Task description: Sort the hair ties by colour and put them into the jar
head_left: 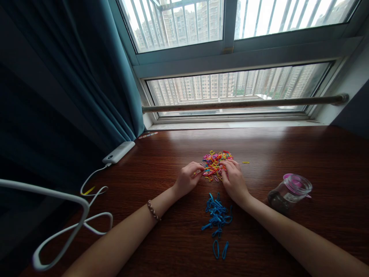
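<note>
A heaped pile of small multicoloured rubber bands [213, 163] lies on the dark wooden table. My left hand [188, 177] is at the pile's left edge, thumb and fingertips pinched together; whatever is between them is too small to make out. On the pile's right side rests my right hand [234, 181], its fingers apart and touching the bands. Nearer to me, between my forearms, is a loose group of blue rubber bands [217, 213], with two separate blue ones [216, 249] just below it.
A clear jar [291, 192] with pink on it lies tilted right of my right forearm. One yellow band [245, 162] lies apart, right of the pile. At left are a white power bank [118, 152] and its white cable [83, 207]. Behind the table [178, 146] are a window and curtain [115, 96].
</note>
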The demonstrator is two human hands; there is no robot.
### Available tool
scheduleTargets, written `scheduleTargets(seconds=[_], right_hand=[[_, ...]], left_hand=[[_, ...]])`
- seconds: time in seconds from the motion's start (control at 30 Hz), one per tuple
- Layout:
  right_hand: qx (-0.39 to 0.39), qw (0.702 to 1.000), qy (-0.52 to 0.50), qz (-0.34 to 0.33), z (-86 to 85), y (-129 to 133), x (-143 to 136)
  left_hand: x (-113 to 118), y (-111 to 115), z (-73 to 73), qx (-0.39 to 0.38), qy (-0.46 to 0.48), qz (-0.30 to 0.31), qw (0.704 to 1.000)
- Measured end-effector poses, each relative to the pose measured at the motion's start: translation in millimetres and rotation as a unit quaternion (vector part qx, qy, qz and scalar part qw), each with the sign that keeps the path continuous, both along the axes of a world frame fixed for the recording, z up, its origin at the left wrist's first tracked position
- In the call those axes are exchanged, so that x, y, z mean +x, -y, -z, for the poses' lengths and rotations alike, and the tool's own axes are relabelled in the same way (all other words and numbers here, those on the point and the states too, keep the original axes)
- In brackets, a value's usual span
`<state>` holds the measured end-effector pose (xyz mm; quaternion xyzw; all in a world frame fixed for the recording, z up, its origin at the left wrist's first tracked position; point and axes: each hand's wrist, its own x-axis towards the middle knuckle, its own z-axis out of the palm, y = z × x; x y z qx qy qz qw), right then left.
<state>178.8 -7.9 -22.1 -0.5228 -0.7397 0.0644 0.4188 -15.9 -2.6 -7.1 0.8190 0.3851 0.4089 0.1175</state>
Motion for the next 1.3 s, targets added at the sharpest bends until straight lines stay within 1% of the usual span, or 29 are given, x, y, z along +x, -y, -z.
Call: scheduleTargets(seconds=[0.1, 0.2, 0.3, 0.43, 0.5, 0.57, 0.63, 0.7, 0.8, 0.87, 0.93, 1.07, 1.3], right_hand=[[-0.034, 0.998, 0.050, 0.014, 8.0, -6, -1], [-0.058, 0.994, 0.089, 0.022, 8.9, -6, -2], [-0.074, 0.990, 0.118, 0.026, 6.4, -5, -4], [-0.078, 0.986, 0.143, 0.029, 5.4, -5, -6], [-0.078, 0.986, 0.147, 0.029, 5.9, -5, -6], [-0.080, 0.986, 0.144, 0.028, 6.3, -5, -5], [-0.081, 0.987, 0.135, 0.028, 6.5, -5, -4], [-0.079, 0.989, 0.123, 0.028, 7.0, -6, -3], [-0.076, 0.990, 0.113, 0.026, 8.8, -7, -3], [-0.075, 0.991, 0.106, 0.027, 10.3, -8, -3], [-0.073, 0.992, 0.099, 0.029, 11.4, -9, -2], [-0.072, 0.990, 0.115, 0.024, 11.0, -7, -3], [-0.083, 0.985, 0.148, 0.034, 7.0, -4, -4]], left_hand=[[10, 14, -5.5, 0.018, -0.013, 0.122, 0.992], [20, 27, -8.8, 0.030, -0.050, 0.208, 0.976], [26, 34, -9.5, 0.042, -0.076, 0.251, 0.964], [26, 36, -9.9, 0.052, -0.098, 0.267, 0.957], [23, 34, -10.8, 0.057, -0.106, 0.258, 0.959], [18, 30, -11.5, 0.072, -0.114, 0.228, 0.964], [12, 23, -11.0, 0.091, -0.116, 0.171, 0.974], [6, 13, -8.6, 0.098, -0.113, 0.097, 0.984], [2, 1, -2.2, 0.069, -0.117, 0.000, 0.991], [1, -5, 2.2, 0.041, -0.128, -0.038, 0.990], [2, -7, 5.3, 0.018, -0.146, -0.049, 0.988], [5, -5, 6.4, -0.013, -0.186, -0.039, 0.982], [5, -3, 5.6, -0.028, -0.208, -0.039, 0.977]])
